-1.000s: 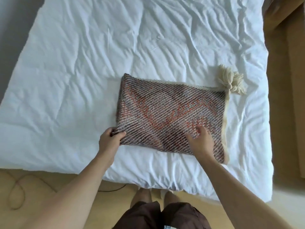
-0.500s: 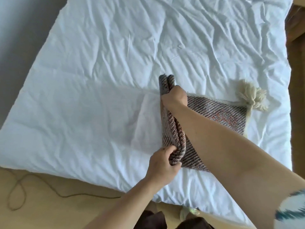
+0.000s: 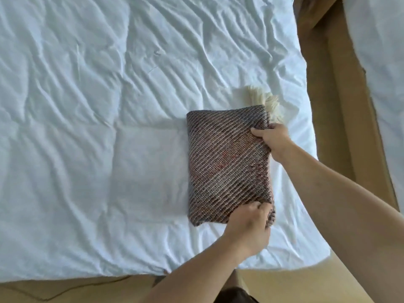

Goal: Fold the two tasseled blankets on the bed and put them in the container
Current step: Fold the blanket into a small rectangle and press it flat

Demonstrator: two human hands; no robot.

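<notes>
A wide bed (image 3: 91, 132) with a rumpled white duvet fills most of the view, its near edge running along the bottom and its right edge falling away beside a tan floor (image 3: 332, 110). On the right half of the bed lies the folded blanket (image 3: 227, 165), a thick woven rectangle in brown, grey and faint red diagonal stripes. Its long axis runs from the near edge of the bed toward the far side, tilted only slightly, with one short end toward the person and the other away. A cream tassel (image 3: 265, 102) pokes out from under the far right corner, fanning outward onto the duvet. The right hand (image 3: 272, 138) reaches in from the lower right, forearm stretched diagonally over the bed's corner, and is clamped on the blanket's right edge near the far corner, fingers curled over the top layer with the thumb side toward the fabric. The left hand (image 3: 249, 228) comes from below, wrist bent slightly, knuckles up, and is closed around the near right corner of the blanket, fingers bunching the layers there. The two hands are well apart along the same right-hand edge.
</notes>
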